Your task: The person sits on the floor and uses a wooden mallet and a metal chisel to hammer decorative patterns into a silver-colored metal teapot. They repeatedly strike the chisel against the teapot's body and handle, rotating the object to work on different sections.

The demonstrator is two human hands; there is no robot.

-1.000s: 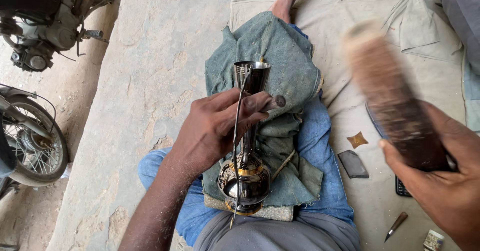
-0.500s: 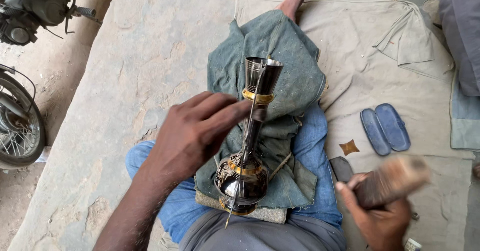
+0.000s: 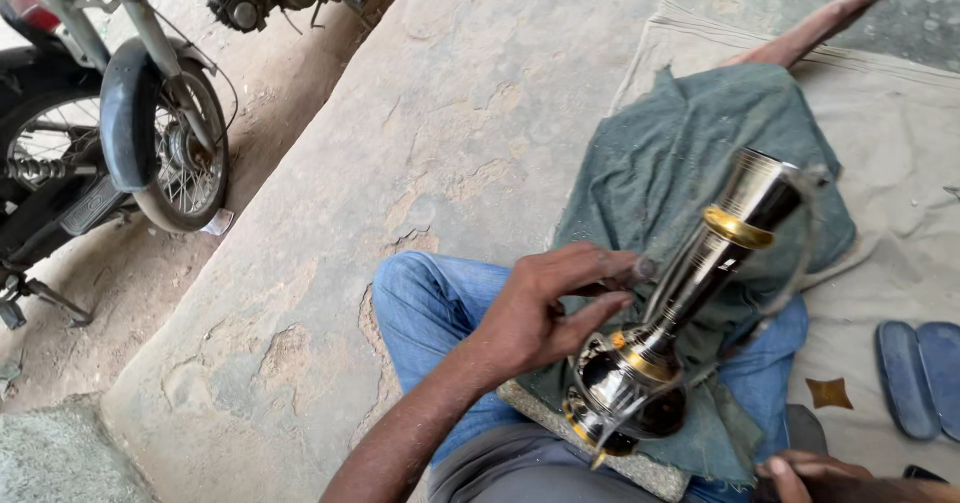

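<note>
Diagonally, metal vase [image 3: 690,303] mouth upper-right

A polished metal vase [image 3: 690,313] lies tilted on a green cloth [image 3: 680,153] over the person's lap. The left hand [image 3: 545,308] rests against its neck, fingers [image 3: 600,263] spread. The right hand [image 3: 810,473] shows at the bottom edge. A motorcycle [image 3: 110,133] stands beside the stone floor [image 3: 400,163].

one metal vase [image 3: 690,308], two sandals [image 3: 920,378]; one motorcycle [image 3: 110,133]
</note>
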